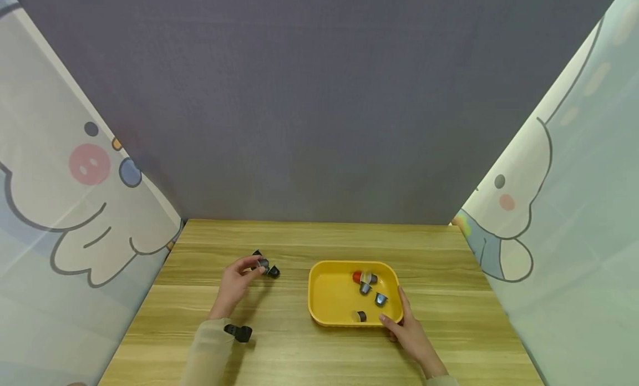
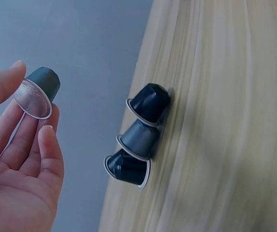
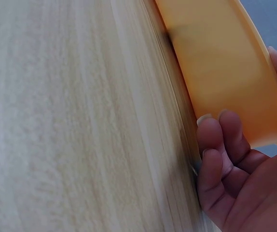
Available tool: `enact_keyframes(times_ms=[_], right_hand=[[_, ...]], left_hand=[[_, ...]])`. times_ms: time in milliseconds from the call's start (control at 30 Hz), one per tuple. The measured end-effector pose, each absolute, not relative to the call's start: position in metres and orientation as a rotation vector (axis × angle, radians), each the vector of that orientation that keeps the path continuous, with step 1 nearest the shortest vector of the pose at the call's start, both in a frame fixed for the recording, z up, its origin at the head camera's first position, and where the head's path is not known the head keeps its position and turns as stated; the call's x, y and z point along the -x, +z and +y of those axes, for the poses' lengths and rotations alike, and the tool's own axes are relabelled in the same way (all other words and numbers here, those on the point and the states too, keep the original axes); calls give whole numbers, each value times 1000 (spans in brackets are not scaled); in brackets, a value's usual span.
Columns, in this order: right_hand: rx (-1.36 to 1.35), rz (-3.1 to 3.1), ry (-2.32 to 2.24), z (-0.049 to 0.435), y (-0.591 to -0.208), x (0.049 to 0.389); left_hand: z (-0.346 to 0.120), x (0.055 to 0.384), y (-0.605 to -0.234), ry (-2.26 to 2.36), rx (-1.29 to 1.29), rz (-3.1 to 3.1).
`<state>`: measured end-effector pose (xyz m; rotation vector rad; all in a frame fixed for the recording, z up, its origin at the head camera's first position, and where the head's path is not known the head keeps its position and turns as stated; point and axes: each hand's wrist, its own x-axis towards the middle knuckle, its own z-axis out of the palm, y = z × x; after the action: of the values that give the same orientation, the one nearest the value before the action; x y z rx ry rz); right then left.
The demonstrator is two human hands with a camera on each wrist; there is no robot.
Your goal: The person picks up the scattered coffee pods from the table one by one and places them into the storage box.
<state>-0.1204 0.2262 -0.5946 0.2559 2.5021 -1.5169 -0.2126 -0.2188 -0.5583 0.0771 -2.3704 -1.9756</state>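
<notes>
Inspecting the lower left of the head view, one finds the left hand [image 1: 237, 280] raised over the wooden surface [image 1: 279, 341], its grip pinching a dark green capsule [image 2: 37, 94] between thumb and fingers. In the left wrist view this capsule sits at the left of the frame, its silvery lid tilted toward the camera and its body pointing to the upper right. Three further capsules lie on the surface near the centre of that view, close together in a row: a black capsule [image 2: 150, 103] uppermost, a grey-blue capsule [image 2: 139, 138] in the middle, a glossy dark capsule [image 2: 127, 166] lowest.

Right of centre in the lower half of the head view stands a yellow tray [image 1: 326, 300]. The right hand [image 1: 411, 330] has its grip on the tray's lower right corner, thumb over the rim; the right wrist view shows curled fingers at the outer wall. Inside, toward the upper right, lie a red capsule [image 1: 356, 276], a dark capsule [image 1: 373, 278] and a grey capsule [image 1: 365, 288]; a blue capsule [image 1: 381, 299] lies lower right, a brown capsule [image 1: 361, 316] near the lower rim
</notes>
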Motion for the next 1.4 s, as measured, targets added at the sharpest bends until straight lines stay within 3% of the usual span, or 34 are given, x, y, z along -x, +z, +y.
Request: enact_keyframes(times_ms=[767,1100,1400], right_hand=[[-239,2512,-1520,228,-597,120],[-248,2496,-1530,226,-593,119],[-262,2487,-1548,225,-591,118]], left_hand=[[-173,218,-549,-2038,185,-2405],[-144,215,-526,-1964,259,-2479],[-126,226,-538,-2049,325,-2473]])
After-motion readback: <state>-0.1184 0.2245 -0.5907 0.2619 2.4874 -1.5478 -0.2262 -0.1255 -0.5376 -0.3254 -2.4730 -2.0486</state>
